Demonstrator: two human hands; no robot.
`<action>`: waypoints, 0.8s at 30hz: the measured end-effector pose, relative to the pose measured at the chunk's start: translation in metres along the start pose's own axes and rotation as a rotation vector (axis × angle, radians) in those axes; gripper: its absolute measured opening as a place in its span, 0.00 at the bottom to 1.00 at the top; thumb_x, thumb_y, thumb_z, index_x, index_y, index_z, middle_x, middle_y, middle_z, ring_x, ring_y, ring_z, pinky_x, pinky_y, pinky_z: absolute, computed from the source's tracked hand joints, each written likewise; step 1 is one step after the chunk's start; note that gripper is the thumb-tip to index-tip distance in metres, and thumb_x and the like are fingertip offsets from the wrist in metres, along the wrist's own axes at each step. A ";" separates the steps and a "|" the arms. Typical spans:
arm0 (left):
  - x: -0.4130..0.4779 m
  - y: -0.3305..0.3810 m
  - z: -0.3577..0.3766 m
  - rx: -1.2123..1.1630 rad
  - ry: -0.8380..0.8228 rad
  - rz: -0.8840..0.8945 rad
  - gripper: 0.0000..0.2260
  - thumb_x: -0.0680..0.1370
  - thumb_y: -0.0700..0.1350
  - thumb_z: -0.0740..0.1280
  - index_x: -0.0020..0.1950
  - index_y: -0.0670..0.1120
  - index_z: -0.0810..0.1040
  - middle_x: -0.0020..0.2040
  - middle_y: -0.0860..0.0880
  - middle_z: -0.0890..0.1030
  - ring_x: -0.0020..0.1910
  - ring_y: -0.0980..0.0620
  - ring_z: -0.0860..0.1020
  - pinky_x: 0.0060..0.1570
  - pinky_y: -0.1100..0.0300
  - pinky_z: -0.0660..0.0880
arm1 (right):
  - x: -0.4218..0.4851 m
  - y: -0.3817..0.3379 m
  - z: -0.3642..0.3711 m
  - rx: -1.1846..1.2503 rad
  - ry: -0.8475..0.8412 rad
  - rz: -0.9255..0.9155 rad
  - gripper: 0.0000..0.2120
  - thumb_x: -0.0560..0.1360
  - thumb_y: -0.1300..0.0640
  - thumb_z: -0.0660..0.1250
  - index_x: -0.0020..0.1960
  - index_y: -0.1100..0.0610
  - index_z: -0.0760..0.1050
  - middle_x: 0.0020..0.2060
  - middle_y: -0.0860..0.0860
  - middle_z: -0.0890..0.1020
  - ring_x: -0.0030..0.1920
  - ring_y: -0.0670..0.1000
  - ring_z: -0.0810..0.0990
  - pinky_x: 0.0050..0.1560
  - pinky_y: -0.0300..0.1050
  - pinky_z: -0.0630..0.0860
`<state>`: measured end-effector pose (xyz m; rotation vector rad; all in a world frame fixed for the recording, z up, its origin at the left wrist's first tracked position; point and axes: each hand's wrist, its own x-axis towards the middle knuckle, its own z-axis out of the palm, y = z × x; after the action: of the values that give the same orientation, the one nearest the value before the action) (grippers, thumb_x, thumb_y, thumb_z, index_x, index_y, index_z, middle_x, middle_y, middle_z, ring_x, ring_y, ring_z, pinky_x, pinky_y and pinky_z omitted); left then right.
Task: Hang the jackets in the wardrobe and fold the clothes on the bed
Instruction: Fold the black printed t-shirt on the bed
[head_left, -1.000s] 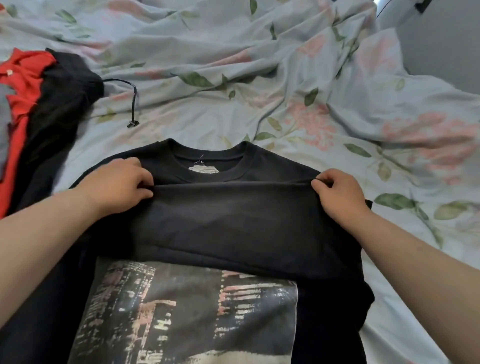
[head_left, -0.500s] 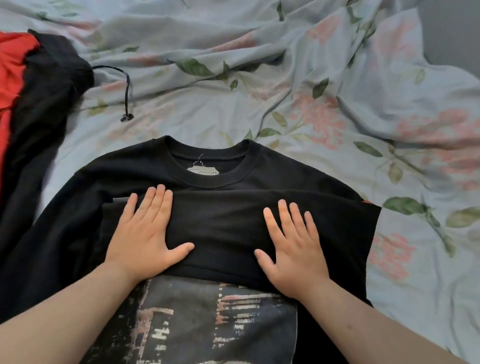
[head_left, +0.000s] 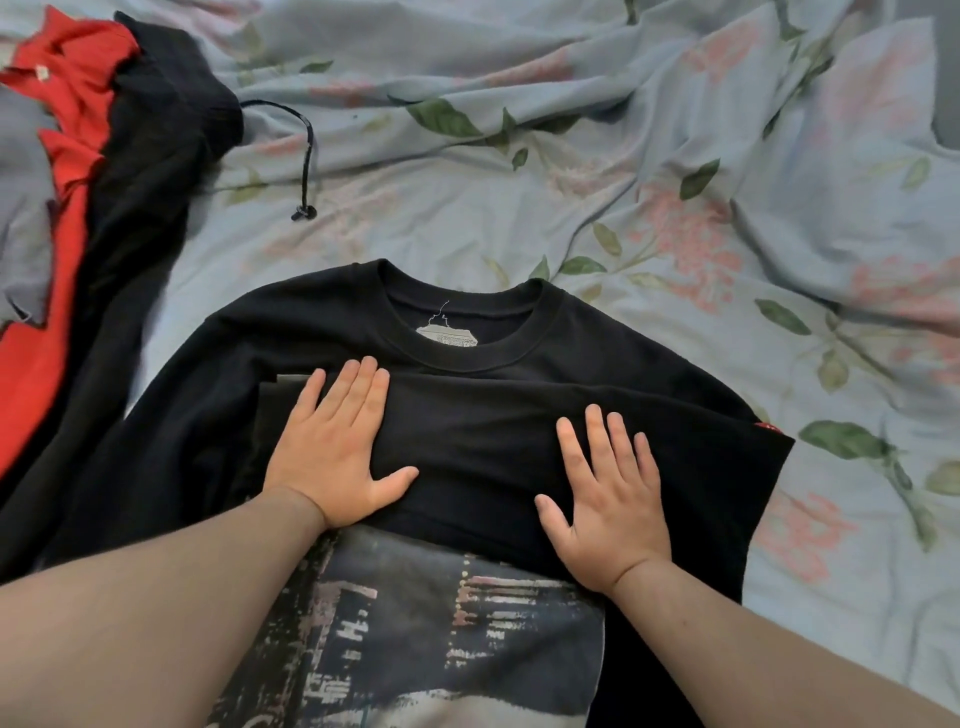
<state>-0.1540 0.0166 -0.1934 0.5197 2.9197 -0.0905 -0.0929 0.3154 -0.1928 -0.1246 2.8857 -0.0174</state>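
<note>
My 2 grips lie flat, fingers straight, clasping nothing: left grip (head_left: 332, 447) and right grip (head_left: 608, 514) press the folded flap of the black T-shirt (head_left: 483, 436) beneath them, I'd say to set the crease; its collar lies just beyond, on the bed (head_left: 467, 208)

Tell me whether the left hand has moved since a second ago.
Yes. The left hand was level with the neck label, gripping the folded edge; now it lies flat on the black T-shirt, nearer the person.
</note>
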 end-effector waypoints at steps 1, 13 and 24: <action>-0.001 -0.001 0.001 -0.001 0.007 0.004 0.46 0.71 0.70 0.55 0.78 0.38 0.61 0.78 0.39 0.63 0.77 0.42 0.62 0.75 0.40 0.56 | -0.001 -0.001 0.001 -0.005 0.011 -0.003 0.38 0.75 0.35 0.54 0.80 0.52 0.57 0.79 0.58 0.58 0.79 0.60 0.54 0.77 0.61 0.48; -0.012 -0.015 -0.027 -0.330 -0.055 0.052 0.37 0.79 0.67 0.49 0.81 0.45 0.52 0.82 0.46 0.51 0.80 0.50 0.47 0.78 0.54 0.40 | -0.004 -0.031 -0.024 -0.040 -0.063 0.184 0.36 0.78 0.42 0.52 0.81 0.54 0.48 0.80 0.61 0.52 0.79 0.61 0.50 0.79 0.61 0.47; -0.286 -0.117 -0.008 -0.657 0.074 -0.714 0.20 0.71 0.43 0.75 0.62 0.44 0.78 0.57 0.45 0.79 0.59 0.42 0.76 0.58 0.49 0.73 | -0.109 -0.303 -0.033 0.618 0.144 -0.225 0.12 0.70 0.59 0.66 0.53 0.57 0.80 0.53 0.53 0.79 0.55 0.56 0.77 0.57 0.50 0.77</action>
<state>0.0686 -0.1884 -0.1299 -0.6205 2.7977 0.7713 0.0289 0.0226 -0.1264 -0.3355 2.8369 -0.9766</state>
